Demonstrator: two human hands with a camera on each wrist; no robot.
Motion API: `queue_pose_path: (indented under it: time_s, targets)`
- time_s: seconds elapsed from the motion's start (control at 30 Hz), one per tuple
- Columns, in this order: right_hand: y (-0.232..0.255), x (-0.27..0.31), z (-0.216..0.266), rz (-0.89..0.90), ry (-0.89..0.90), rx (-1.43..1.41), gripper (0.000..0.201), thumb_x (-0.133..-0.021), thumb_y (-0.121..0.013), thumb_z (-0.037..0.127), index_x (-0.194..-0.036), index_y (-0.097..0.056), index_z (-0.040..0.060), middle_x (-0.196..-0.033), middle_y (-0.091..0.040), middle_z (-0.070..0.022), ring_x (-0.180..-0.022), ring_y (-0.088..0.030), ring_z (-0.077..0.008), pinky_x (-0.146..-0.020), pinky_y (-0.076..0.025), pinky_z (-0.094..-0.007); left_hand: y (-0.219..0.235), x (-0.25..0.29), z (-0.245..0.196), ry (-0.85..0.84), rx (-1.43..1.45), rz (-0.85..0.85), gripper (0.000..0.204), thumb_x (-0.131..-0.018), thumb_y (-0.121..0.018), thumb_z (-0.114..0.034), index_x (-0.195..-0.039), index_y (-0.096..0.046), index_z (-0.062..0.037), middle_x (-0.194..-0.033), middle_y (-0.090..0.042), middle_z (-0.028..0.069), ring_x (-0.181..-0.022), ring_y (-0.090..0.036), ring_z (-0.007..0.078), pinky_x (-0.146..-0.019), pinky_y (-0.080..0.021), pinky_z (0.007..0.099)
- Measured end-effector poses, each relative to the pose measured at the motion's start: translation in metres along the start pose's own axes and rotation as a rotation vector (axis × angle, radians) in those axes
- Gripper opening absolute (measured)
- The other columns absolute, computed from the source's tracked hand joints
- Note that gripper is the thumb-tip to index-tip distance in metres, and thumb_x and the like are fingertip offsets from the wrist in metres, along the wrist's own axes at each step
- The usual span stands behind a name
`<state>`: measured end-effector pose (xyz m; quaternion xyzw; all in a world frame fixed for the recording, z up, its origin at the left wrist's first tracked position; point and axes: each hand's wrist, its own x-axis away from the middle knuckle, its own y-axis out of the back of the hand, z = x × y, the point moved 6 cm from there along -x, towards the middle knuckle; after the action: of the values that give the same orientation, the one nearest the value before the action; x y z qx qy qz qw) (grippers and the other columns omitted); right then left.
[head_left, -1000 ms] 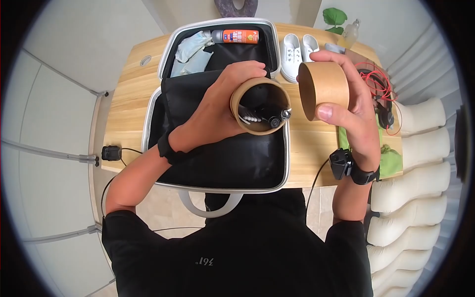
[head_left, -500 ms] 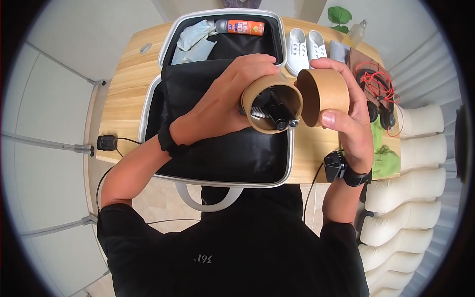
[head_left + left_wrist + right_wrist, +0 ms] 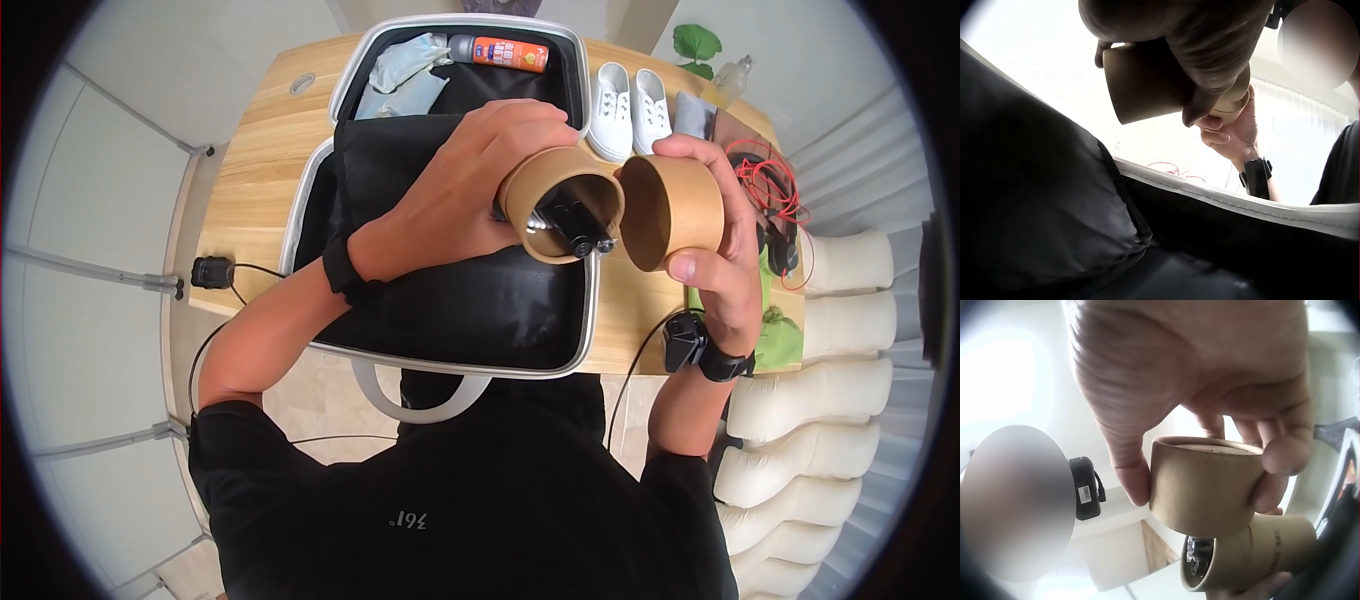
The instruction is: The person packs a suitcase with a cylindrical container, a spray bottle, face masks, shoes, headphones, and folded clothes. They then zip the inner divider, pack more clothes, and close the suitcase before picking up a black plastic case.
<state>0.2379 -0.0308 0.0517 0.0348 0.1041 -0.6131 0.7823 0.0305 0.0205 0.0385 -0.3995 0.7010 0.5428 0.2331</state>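
Note:
My left hand (image 3: 455,200) grips a brown cardboard tube (image 3: 548,172) over the suitcase (image 3: 440,325), its mouth tilted towards the right. Inside the tube lie black cylindrical items (image 3: 572,228), a small shiny metal piece and some thin white sticks. With thumb and fingers, my right hand (image 3: 738,278) holds the matching round lid (image 3: 692,205), its hollow side facing the tube's mouth. In the right wrist view the lid (image 3: 1204,487) overlaps the rim of the tube (image 3: 1282,544). The left wrist view shows the tube (image 3: 1141,81) from below, partly hidden by my left hand.
The suitcase's far half holds pale blue packets (image 3: 405,85) and an orange spray can (image 3: 510,54). White shoes (image 3: 612,115) stand beside it on the wooden table (image 3: 245,200). At the right lie headphones with a red cable (image 3: 775,185) and green cloth (image 3: 778,335).
The tube has moved right towards the lid and tilted further over. The lid has come slightly nearer to me, and the gap between the two has narrowed. Both hands keep their hold.

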Motion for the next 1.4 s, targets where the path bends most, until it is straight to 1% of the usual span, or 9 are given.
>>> queue_pose_path:
  time_s: [0.1, 0.3, 0.37, 0.5, 0.53, 0.73, 0.9, 1.23, 1.4]
  targets:
    - [-0.001, -0.001, 0.002, 0.003, 0.043, 0.001, 0.078, -0.069, -0.081, 0.015, -0.14, -0.051, 0.0025, -0.12, -0.067, -0.0089, -0.107, -0.065, -0.0167, -0.095, -0.05, -0.0294, 0.0, 0.002, 0.001, 0.023, -0.019, -0.001, 0.077, -0.069, -0.093, -0.008, -0.134, -0.051, -0.0059, -0.137, -0.058, 0.019, -0.124, -0.06, 0.0344, -0.103, -0.05, 0.042]
    - [-0.009, -0.008, 0.011, -0.07, 0.025, 0.037, 0.076, -0.071, -0.084, 0.018, -0.138, -0.053, 0.0016, -0.118, -0.067, -0.009, -0.107, -0.065, -0.0169, -0.095, -0.05, -0.0301, 0.001, 0.005, 0.011, 0.239, 0.07, -0.007, 0.079, -0.069, -0.095, -0.011, -0.135, -0.051, -0.0056, -0.136, -0.061, 0.0133, -0.121, -0.064, 0.028, -0.102, -0.052, 0.0353]
    - [-0.007, -0.009, 0.014, -0.055, 0.052, 0.013, 0.073, -0.074, -0.085, 0.016, -0.138, -0.054, 0.0017, -0.118, -0.067, -0.0092, -0.107, -0.065, -0.0173, -0.096, -0.05, -0.0308, 0.0, 0.005, 0.014, 0.34, 0.162, 0.028, 0.081, -0.068, -0.096, -0.013, -0.135, -0.051, -0.0056, -0.134, -0.063, 0.0108, -0.12, -0.066, 0.0254, -0.102, -0.053, 0.034]
    - [-0.021, -0.016, 0.017, -0.047, 0.082, 0.066, 0.073, -0.075, -0.087, 0.009, -0.139, -0.053, 0.0043, -0.116, -0.067, -0.0079, -0.105, -0.065, -0.0164, -0.094, -0.051, -0.0312, 0.0, 0.004, 0.015, 0.379, 0.211, 0.046, 0.079, -0.068, -0.096, -0.013, -0.135, -0.054, -0.0046, -0.13, -0.066, 0.0107, -0.118, -0.066, 0.0219, -0.1, -0.053, 0.0337]
    - [-0.024, -0.017, 0.019, -0.058, 0.1, 0.099, 0.074, -0.074, -0.089, 0.01, -0.138, -0.053, 0.0046, -0.116, -0.068, -0.008, -0.105, -0.066, -0.016, -0.093, -0.052, -0.0312, 0.001, 0.002, 0.014, 0.358, 0.196, 0.007, 0.078, -0.067, -0.094, -0.013, -0.134, -0.055, -0.0052, -0.123, -0.069, 0.0115, -0.113, -0.068, 0.0268, -0.097, -0.054, 0.0354]
    - [-0.034, -0.024, 0.024, -0.088, 0.175, 0.298, 0.075, -0.071, -0.092, 0.015, -0.135, -0.054, 0.0048, -0.115, -0.069, -0.0075, -0.105, -0.066, -0.0176, -0.088, -0.055, -0.0321, 0.003, 0.003, 0.015, 0.416, 0.233, 0.025, 0.079, -0.065, -0.093, -0.013, -0.134, -0.056, -0.0044, -0.124, -0.068, 0.0119, -0.113, -0.068, 0.0281, -0.098, -0.053, 0.0364]
    - [-0.043, -0.025, 0.032, -0.162, 0.359, 0.632, 0.07, -0.068, -0.092, 0.019, -0.129, -0.06, 0.0057, -0.107, -0.069, -0.0101, -0.099, -0.068, -0.0225, -0.089, -0.055, -0.0351, 0.002, 0.007, 0.021, 0.425, 0.227, 0.041, 0.079, -0.064, -0.091, -0.015, -0.133, -0.056, -0.0048, -0.121, -0.067, 0.0123, -0.111, -0.066, 0.0294, -0.096, -0.052, 0.0384]
    - [-0.044, -0.036, 0.032, -0.085, 0.328, 0.569, 0.071, -0.068, -0.09, 0.019, -0.132, -0.064, 0.004, -0.106, -0.068, -0.0093, -0.097, -0.067, -0.02, -0.088, -0.055, -0.0345, 0.008, 0.005, 0.018, 0.47, 0.204, 0.094, 0.063, -0.062, -0.086, -0.022, -0.118, -0.061, -0.0074, -0.1, -0.07, 0.0097, -0.093, -0.069, 0.0326, -0.082, -0.055, 0.0392]
    - [-0.045, -0.044, 0.029, -0.028, 0.315, 0.558, 0.074, -0.068, -0.09, 0.018, -0.135, -0.063, 0.0036, -0.106, -0.066, -0.0083, -0.097, -0.064, -0.0174, -0.088, -0.053, -0.0321, 0.011, 0.004, 0.019, 0.473, 0.185, 0.095, 0.061, -0.062, -0.085, -0.022, -0.115, -0.06, -0.0073, -0.1, -0.07, 0.0102, -0.093, -0.07, 0.0327, -0.08, -0.055, 0.0395]
